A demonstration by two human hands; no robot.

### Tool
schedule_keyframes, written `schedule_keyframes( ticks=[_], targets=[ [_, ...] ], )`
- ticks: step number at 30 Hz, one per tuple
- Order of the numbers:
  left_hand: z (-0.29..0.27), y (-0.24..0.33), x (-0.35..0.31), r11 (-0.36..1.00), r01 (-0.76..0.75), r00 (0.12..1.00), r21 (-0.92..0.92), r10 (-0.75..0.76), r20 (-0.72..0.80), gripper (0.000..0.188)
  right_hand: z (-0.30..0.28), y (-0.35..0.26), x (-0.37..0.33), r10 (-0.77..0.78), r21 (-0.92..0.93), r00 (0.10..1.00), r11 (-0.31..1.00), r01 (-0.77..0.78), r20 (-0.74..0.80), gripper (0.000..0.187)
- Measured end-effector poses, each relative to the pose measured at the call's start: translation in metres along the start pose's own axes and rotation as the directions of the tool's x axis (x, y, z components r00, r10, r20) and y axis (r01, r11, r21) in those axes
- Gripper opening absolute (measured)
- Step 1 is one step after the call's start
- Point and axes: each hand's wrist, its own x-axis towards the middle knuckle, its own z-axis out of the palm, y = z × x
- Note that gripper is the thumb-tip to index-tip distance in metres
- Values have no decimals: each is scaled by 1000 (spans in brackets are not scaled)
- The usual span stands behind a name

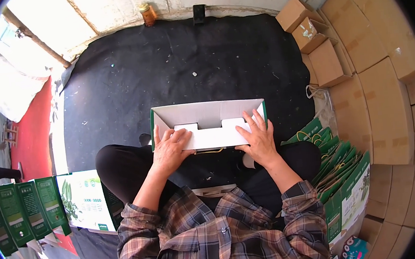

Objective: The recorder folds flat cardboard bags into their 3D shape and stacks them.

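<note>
Left hand [170, 149] and right hand [260, 142], both spread, rest on white flaps [208, 138] of the open box [208, 110]; green cartons [338, 168] stand right of it.

We count one green-and-white carton [212, 139] between our two hands [171, 147] [260, 143]; beyond them, one yellow-lidded jar [147, 15] and three small cardboard boxes [328, 63].

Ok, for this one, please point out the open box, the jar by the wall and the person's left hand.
Open box [211, 138]: head view, on its white near panel.
Amber jar [148, 18]: head view, on its body below the lid.
Left hand [168, 152]: head view, on the back of the hand.
</note>
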Motion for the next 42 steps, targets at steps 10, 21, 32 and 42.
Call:
schedule_keyframes(
  ticks=[10, 21, 32, 42],
  targets=[
    [-2, 3, -2, 999, -6, 999, -52, 4, -32, 53, -8, -2, -3, 19, -1, 1000, 1000, -19, 12, 53],
    [58, -135, 35, 72, 492, 566, -868, -784, 256, 49, 36, 101, 37, 635, 652, 543, 81, -754, 549, 52],
    [7, -94, 33, -338, 24, 860, -941, -472, 192, 27, 30, 108, 21, 536, 875, 693, -315, -367, 483, 44],
    [64, -114, 12, 62, 269, 866, -961, -452, 213, 40, 58, 102, 12, 670, 827, 556, -157, -540, 491, 28]
  ],
)
